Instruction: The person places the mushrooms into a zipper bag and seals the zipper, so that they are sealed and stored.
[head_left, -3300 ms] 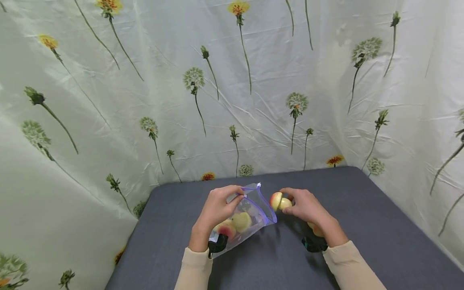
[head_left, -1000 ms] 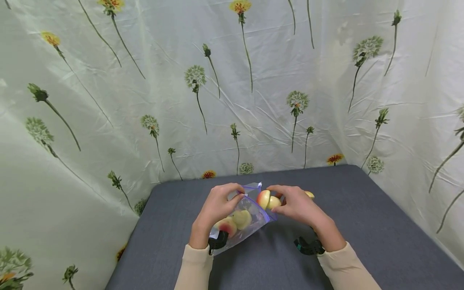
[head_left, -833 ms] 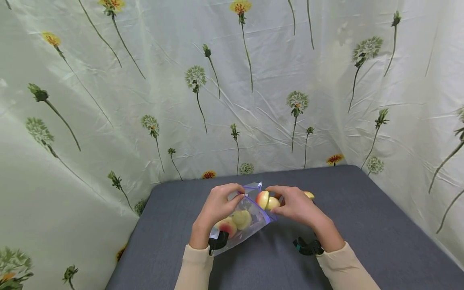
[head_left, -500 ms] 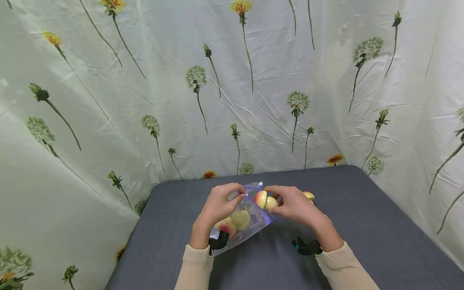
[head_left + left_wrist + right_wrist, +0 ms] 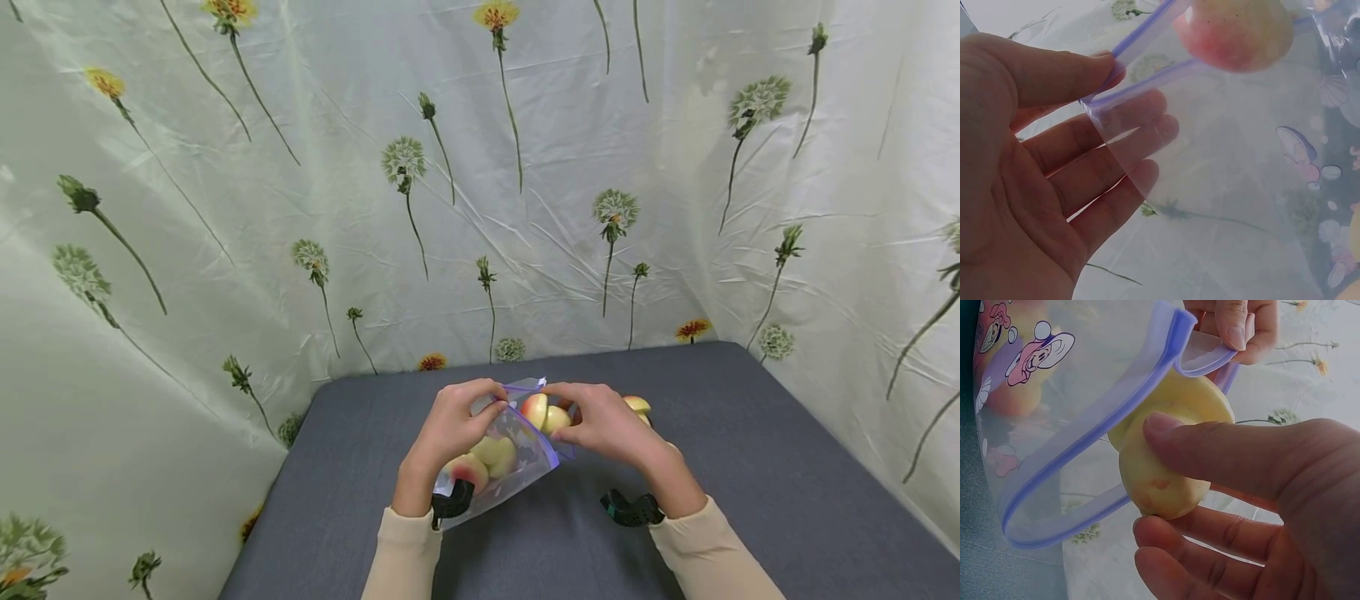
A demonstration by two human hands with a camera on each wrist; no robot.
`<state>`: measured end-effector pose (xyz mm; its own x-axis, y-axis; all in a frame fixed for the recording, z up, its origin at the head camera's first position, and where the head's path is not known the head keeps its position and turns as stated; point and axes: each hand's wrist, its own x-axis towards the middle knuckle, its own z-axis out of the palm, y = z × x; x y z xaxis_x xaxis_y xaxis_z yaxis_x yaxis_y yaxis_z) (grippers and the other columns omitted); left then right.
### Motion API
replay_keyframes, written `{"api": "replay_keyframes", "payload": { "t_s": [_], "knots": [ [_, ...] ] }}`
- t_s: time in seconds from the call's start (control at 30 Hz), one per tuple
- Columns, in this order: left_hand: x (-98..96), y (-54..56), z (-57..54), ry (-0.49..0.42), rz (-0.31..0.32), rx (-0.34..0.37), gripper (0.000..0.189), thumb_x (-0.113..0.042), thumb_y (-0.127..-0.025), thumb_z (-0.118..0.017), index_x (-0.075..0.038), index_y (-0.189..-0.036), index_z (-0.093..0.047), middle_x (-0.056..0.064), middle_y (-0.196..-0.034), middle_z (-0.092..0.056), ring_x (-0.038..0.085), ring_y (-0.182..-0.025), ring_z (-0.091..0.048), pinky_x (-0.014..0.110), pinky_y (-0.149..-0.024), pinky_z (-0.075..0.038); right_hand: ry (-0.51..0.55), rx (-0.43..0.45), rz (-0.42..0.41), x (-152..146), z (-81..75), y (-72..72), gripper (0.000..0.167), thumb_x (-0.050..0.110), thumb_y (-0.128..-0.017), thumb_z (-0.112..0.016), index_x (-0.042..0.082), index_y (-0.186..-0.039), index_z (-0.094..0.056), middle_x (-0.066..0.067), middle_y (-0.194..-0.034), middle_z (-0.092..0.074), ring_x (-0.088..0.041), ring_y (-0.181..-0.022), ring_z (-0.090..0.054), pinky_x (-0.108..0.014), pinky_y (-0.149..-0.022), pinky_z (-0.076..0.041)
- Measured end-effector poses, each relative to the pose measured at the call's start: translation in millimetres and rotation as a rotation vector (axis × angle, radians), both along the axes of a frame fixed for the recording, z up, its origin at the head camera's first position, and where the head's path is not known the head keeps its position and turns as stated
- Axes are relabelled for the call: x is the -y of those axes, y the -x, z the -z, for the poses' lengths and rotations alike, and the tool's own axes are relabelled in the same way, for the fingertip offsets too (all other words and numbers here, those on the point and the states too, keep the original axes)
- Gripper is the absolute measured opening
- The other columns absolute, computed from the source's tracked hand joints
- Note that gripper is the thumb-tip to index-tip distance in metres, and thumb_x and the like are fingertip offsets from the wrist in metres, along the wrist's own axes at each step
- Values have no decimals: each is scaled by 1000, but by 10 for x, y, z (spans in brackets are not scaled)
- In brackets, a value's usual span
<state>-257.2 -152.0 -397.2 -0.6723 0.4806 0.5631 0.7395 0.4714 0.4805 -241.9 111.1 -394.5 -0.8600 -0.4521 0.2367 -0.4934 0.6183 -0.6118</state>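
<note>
My left hand [image 5: 453, 421] pinches the rim of a clear zip bag [image 5: 536, 475] between thumb and index finger. Its other fingers lie loosely extended behind the plastic in the left wrist view. Purple zip strips [image 5: 1079, 465] edge the mouth, which gapes toward the right. Inside sit peaches [image 5: 468, 472], yellow with a red blush. My right hand [image 5: 611, 425] grips a yellow peach [image 5: 1163, 475] between thumb and fingers; a second red-and-yellow peach [image 5: 534, 410] presses against it. Both are at the bag's mouth, partly behind the near rim in the head view.
More yellow fruit [image 5: 637, 405] lies on the dark grey table [image 5: 360, 500], partly hidden behind my right hand. A white curtain [image 5: 330, 208] printed with dandelions stands along the table's back and sides. Each wrist wears a black strap [image 5: 632, 508].
My right hand has carried the two peaches leftward, from beside the bag to within its mouth. My left hand keeps its pinch on the rim, almost unmoved.
</note>
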Motion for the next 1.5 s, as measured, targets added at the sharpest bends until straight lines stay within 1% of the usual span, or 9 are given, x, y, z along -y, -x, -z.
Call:
{"api": "replay_keyframes", "payload": {
  "t_s": [0.3, 0.47, 0.57, 0.63, 0.87, 1.0, 1.13, 1.37, 1.5],
  "knots": [
    [-13, -22, -23, -51, 2, -43, 6, -13, -95, -72, -19, -95, -72, -8, -97, -72, 4, -71, -60, 27, -65, -51, -10, -3, -8, 4, -17, 6, 61, 17, -81, -86, 18, -137, -63, 5, -99, -69, -11, -74, -63, -32, -65, -52],
    [-12, -27, -33, -63, -9, -37, 6, -12, -94, -73, -18, -95, -72, -10, -98, -71, 6, -77, -62, 27, -67, -52, -29, -30, -35, 13, -45, 27, 57, 16, -80, -86, 20, -133, -65, 6, -100, -69, -10, -72, -62, -31, -64, -51],
    [-9, -26, -33, -66, -18, -33, 7, -11, -93, -74, -17, -94, -72, -10, -98, -71, 5, -82, -63, 28, -70, -54, -52, -54, -51, 27, -60, 43, 55, 16, -80, -87, 21, -131, -66, 8, -97, -68, -9, -71, -61, -30, -65, -51],
    [-7, -30, -37, -70, -19, -36, 7, -10, -93, -74, -17, -94, -72, -10, -98, -71, 4, -84, -64, 30, -71, -54, -65, -60, -54, 36, -66, 49, 55, 16, -80, -87, 20, -131, -66, 8, -96, -67, -9, -72, -60, -30, -65, -51],
    [-3, -33, -37, -97, -3, -26, 7, -10, -94, -73, -17, -94, -72, -9, -98, -71, 6, -88, -65, 45, -73, -56, -95, -81, -70, 75, -85, 77, 55, 13, -81, -85, 16, -132, -66, 6, -93, -67, -8, -73, -57, -29, -63, -49],
    [4, -25, -33, -97, -3, -36, 6, -11, -94, -74, -17, -94, -72, -10, -98, -71, 6, -89, -65, 39, -74, -57, -119, -95, -70, 87, -95, 95, 53, 12, -81, -83, 16, -131, -67, 6, -93, -67, -9, -72, -57, -28, -62, -48],
    [21, -10, -15, -99, -4, -48, 2, -14, -94, -73, -15, -94, -72, -9, -98, -71, 7, -89, -65, 33, -75, -56, -139, -97, -68, 103, -116, 105, 52, 11, -80, -81, 19, -130, -68, 9, -92, -67, -10, -73, -57, -28, -63, -48],
    [46, 6, -10, -128, -3, -14, 3, -14, -95, -73, -16, -95, -73, -8, -100, -71, 7, -91, -65, 36, -77, -56, -138, -80, -92, 125, -120, 126, 50, 11, -82, -81, 18, -130, -68, 8, -90, -68, -6, -72, -57, -29, -63, -48],
    [60, 15, -9, -146, -8, -36, 5, -12, -94, -73, -16, -93, -72, -8, -99, -71, 8, -90, -65, 32, -76, -55, -142, -82, -97, 136, -125, 146, 50, 11, -82, -80, 18, -130, -68, 8, -90, -68, -6, -72, -57, -29, -62, -48]
  ]
}}
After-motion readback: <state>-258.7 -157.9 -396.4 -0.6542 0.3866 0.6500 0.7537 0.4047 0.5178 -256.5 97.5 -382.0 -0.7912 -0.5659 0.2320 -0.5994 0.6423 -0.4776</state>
